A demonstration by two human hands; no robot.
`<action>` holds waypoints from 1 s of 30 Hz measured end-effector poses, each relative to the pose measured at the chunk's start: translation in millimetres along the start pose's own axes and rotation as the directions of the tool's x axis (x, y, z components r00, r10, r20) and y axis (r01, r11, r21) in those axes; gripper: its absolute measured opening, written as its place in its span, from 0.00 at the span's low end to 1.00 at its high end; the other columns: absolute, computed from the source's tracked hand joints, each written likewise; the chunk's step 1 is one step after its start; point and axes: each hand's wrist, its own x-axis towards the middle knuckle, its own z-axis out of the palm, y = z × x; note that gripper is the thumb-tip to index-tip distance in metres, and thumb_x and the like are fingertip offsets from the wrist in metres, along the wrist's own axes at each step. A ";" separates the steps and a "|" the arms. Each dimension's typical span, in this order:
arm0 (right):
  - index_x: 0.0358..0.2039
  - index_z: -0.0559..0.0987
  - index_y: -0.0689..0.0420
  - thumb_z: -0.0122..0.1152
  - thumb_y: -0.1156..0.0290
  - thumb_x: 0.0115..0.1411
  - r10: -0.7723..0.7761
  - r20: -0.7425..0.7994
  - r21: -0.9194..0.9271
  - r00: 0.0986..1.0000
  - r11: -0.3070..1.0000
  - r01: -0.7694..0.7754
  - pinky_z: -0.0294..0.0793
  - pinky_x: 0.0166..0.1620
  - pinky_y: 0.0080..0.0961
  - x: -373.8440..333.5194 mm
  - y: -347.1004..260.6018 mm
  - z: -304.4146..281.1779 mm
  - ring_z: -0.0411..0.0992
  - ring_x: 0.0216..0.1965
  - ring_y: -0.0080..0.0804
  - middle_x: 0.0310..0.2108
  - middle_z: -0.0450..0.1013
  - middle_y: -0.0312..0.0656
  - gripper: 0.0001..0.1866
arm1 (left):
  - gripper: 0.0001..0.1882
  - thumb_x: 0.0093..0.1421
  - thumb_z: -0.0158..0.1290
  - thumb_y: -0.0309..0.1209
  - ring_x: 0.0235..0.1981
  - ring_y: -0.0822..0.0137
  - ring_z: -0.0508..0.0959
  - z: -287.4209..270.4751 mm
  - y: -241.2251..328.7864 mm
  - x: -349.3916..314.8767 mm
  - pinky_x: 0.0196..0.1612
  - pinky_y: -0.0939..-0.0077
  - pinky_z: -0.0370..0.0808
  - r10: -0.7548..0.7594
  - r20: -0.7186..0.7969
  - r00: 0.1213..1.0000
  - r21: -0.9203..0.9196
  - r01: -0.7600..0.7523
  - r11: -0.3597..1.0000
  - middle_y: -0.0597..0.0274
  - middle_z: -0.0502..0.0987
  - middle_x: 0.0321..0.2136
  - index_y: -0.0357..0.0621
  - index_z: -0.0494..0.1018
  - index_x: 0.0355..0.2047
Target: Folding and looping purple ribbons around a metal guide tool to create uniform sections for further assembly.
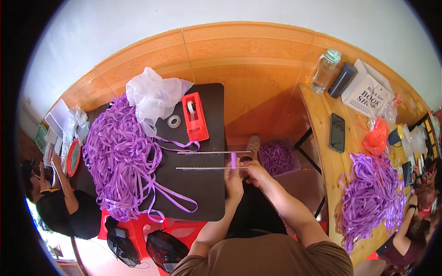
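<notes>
Probably looping purple ribbon (233,160) across two thin rods (207,168), just off the dark counter's (212,188) right edge. Holding the rods' right ends, apparently, with right hand (258,175) grip closed; placing left hand (234,186) beside the ribbon, cannot tell whether pinching. Seems to call for steady tension next.

Black printed lettering (369,96), white bag (368,82)

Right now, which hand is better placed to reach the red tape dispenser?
Probably the left hand. It is beside the dark table, nearer the red tape dispenser on it. The right hand is farther to the right, away from the table. Both hands are at the thin rods, though.
</notes>
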 end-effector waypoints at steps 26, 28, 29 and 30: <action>0.29 0.78 0.57 0.64 0.75 0.42 -0.873 0.004 -0.700 0.488 0.346 0.625 0.62 0.44 0.35 -68.2 86.1 4.2 0.65 0.43 0.44 0.44 0.69 0.45 0.10 | 0.11 0.63 0.48 0.28 0.35 0.70 0.74 -5.2 8.9 -3.9 0.43 0.73 0.71 0.000 0.100 0.995 0.054 -0.006 0.999 0.59 0.77 0.34 0.36 0.73 0.43; 0.30 0.78 0.56 0.65 0.77 0.40 -0.898 0.045 -0.740 0.437 0.264 0.619 0.62 0.44 0.36 -75.8 88.9 5.9 0.64 0.43 0.44 0.43 0.69 0.46 0.12 | 0.11 0.63 0.48 0.28 0.35 0.70 0.75 -6.4 10.4 -7.5 0.43 0.74 0.71 -0.019 0.115 0.993 0.068 0.012 0.998 0.59 0.77 0.34 0.36 0.74 0.43; 0.30 0.78 0.56 0.65 0.77 0.40 -0.898 0.045 -0.740 0.438 0.265 0.618 0.62 0.44 0.36 -79.3 89.7 7.6 0.64 0.43 0.44 0.43 0.69 0.46 0.12 | 0.11 0.63 0.48 0.28 0.36 0.70 0.75 -6.0 12.1 -10.1 0.43 0.74 0.71 -0.038 0.132 0.990 0.082 0.028 0.996 0.59 0.77 0.34 0.37 0.74 0.43; 0.30 0.78 0.56 0.65 0.77 0.40 -0.892 0.050 -0.731 0.448 0.273 0.625 0.62 0.44 0.36 -82.2 91.8 9.7 0.65 0.43 0.45 0.43 0.70 0.46 0.13 | 0.11 0.63 0.48 0.28 0.36 0.71 0.75 -4.6 14.9 -12.6 0.43 0.74 0.71 -0.049 0.123 0.991 0.107 0.036 0.994 0.60 0.77 0.33 0.37 0.74 0.44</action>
